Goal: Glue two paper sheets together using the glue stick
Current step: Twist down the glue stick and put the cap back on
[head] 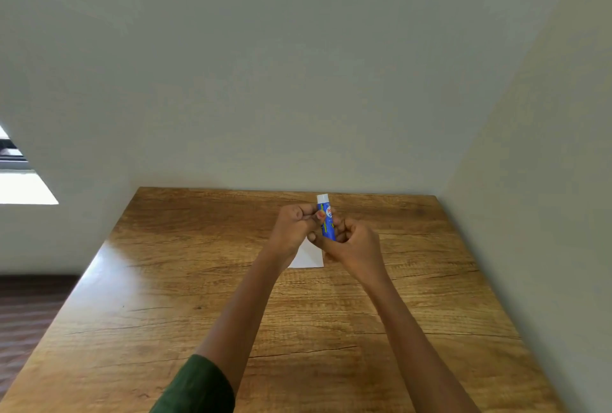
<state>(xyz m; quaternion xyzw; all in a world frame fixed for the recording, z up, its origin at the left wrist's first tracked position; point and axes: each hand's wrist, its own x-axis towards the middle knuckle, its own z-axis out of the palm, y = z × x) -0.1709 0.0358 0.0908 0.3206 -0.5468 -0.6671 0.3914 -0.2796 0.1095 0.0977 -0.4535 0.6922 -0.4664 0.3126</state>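
A window point(23, 177) showed at the nine o'clock edge of the view, bright and cut off by the frame. Below it, toward seven o'clock, lay a strip of dark floor point(29, 313). A green sleeve point(198, 389) entered at six o'clock, and the bare forearm ran up from it toward the centre.

The wooden table point(165, 313) filled the lower half, its far edge against the pale wall point(298, 64) at twelve o'clock.

The left hand point(296, 228) was curled, its fingertips pinched on the upper part of the glue stick point(326, 220), just under the white cap point(322, 197). The glue stick stood nearly upright above the table, a blue tube with the cap at its twelve o'clock end, held between both hands over the far middle of the tabletop.

Under the hands, at the stick's six o'clock, white paper point(309, 258) lay flat on the table, mostly covered by the wrists; whether it was one sheet or two could not be told.

The right hand point(354, 245) was closed around the lower end of the tube, fingers wrapped, at the stick's four o'clock.
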